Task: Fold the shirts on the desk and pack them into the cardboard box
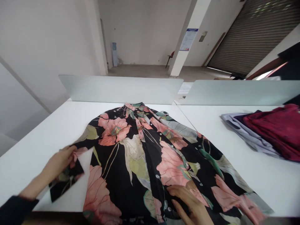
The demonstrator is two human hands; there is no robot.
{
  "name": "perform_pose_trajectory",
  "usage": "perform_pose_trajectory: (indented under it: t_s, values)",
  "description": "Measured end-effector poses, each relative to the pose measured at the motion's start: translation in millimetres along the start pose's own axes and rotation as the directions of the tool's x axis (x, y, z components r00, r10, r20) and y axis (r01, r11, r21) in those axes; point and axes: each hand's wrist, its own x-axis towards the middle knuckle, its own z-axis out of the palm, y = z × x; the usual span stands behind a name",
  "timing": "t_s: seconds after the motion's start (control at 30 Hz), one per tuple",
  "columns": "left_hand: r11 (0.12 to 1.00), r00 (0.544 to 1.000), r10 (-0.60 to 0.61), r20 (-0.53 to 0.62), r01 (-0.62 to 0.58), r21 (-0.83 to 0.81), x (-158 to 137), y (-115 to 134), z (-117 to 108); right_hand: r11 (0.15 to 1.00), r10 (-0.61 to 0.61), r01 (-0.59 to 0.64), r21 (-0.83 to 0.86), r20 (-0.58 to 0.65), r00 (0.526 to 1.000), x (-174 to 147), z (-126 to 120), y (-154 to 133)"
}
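Note:
A long-sleeved button-up shirt (133,153), black with large pink flowers and green leaves, lies spread on the white table, collar at the far side. My left hand (62,162) is closed on the sleeve at the left, its cuff end hanging from the fingers and slightly blurred. Low on the shirt front, beside the row of buttons, rests my right hand (187,201). Its thumb and forefinger are apart on the fabric. The other sleeve (225,168) stretches out toward the lower right.
Folded clothes, a dark red garment (281,129) over a light grey one (248,134), lie on the white table (201,117) at the right. Frosted dividers (126,90) stand along the far edge. Beyond them, another person's arm (267,69) shows at the right.

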Motion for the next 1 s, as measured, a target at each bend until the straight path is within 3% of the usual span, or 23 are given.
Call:
perform_pose_trajectory:
  t_s: [0.13,0.23,0.33,0.43,0.53,0.63,0.7,0.8,0.9,1.0]
  values:
    - [0.961,0.974,-0.087,-0.209,0.137,0.238,39.7,-25.3,-34.5,0.999,-0.014,0.014,-0.031,0.013,1.0,-4.7,-4.9,3.6]
    - [0.944,0.954,-0.084,-0.289,0.169,0.283,46.0,-15.8,-37.8,0.998,-0.003,0.004,-0.058,0.02,1.0,-10.5,-7.3,8.3]
    - [0.993,0.98,-0.078,-0.185,0.093,0.071,37.9,18.4,-21.6,0.996,-0.001,0.003,-0.086,0.032,0.999,-11.3,-9.0,11.6]
    - [0.989,0.992,-0.122,-0.009,0.121,-0.084,27.4,59.8,-3.9,0.995,-0.007,0.007,-0.097,-0.002,1.0,-6.6,-14.3,14.8]
    - [0.992,0.993,-0.117,0.004,0.117,0.039,21.6,92.6,4.9,0.995,-0.009,0.0,-0.101,-0.085,0.996,-1.3,-23.6,21.8]
    - [0.988,0.999,-0.024,0.042,0.017,0.155,24.2,104.3,6.7,0.992,-0.019,0.002,-0.127,-0.129,0.991,-0.5,-32.1,31.9]
    - [0.978,0.998,0.031,0.061,-0.043,0.206,30.8,95.8,6.3,0.989,-0.004,-0.014,-0.147,-0.122,0.993,-2.7,-35.6,37.5]
    - [0.961,0.999,0.047,0.026,-0.052,0.273,44.2,62.5,6.0,0.982,0.057,-0.074,-0.174,-0.101,0.993,-7.2,-38.6,42.1]
    - [0.962,0.994,0.09,-0.061,-0.071,0.265,55.1,25.0,7.8,0.977,0.08,-0.097,-0.191,-0.094,0.992,-7.8,-43.1,46.4]
    - [0.964,0.958,0.214,-0.19,-0.175,0.202,59.7,9.9,8.6,0.974,0.061,-0.078,-0.215,-0.087,0.994,-1.9,-50.1,56.2]
